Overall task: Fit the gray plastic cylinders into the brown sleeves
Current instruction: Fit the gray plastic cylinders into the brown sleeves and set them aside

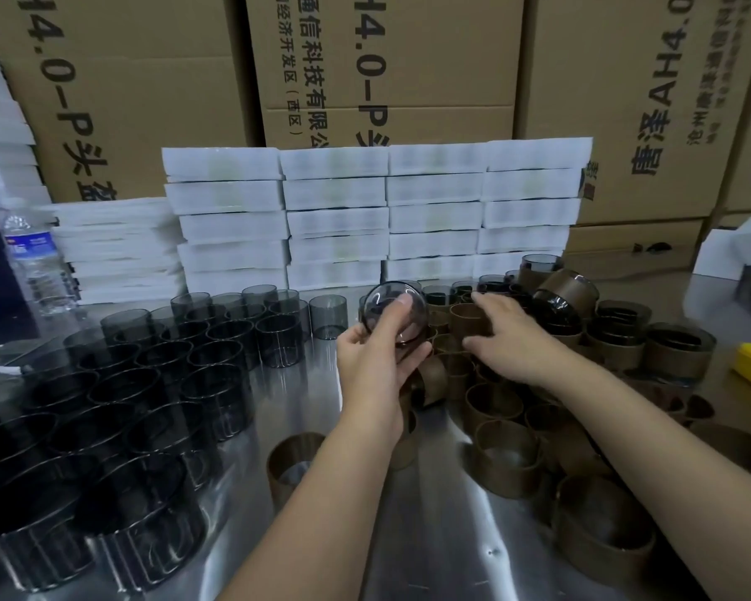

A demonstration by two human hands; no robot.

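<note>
left hand (373,357) | fingers curled round gray cylinder (386,305), held tilted above tabletop (430,535); right hand (512,340) | thumb and fingers gripping upright brown sleeve (465,316) among sleeve pile; far right | filled sleeves (566,292) holding cylinders; left | loose cylinders (148,383) standing in rows

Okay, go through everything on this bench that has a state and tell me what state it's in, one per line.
Left hand: grips the held cylinder, which is lifted, tilted and unsleeved.
Right hand: grips a brown sleeve, which is empty and in the pile.
Gray cylinders: upright in rows, unsleeved.
Loose sleeves: empty, heaped.
Finished pieces: sleeved, piled.
Water bottle: upright.
</note>
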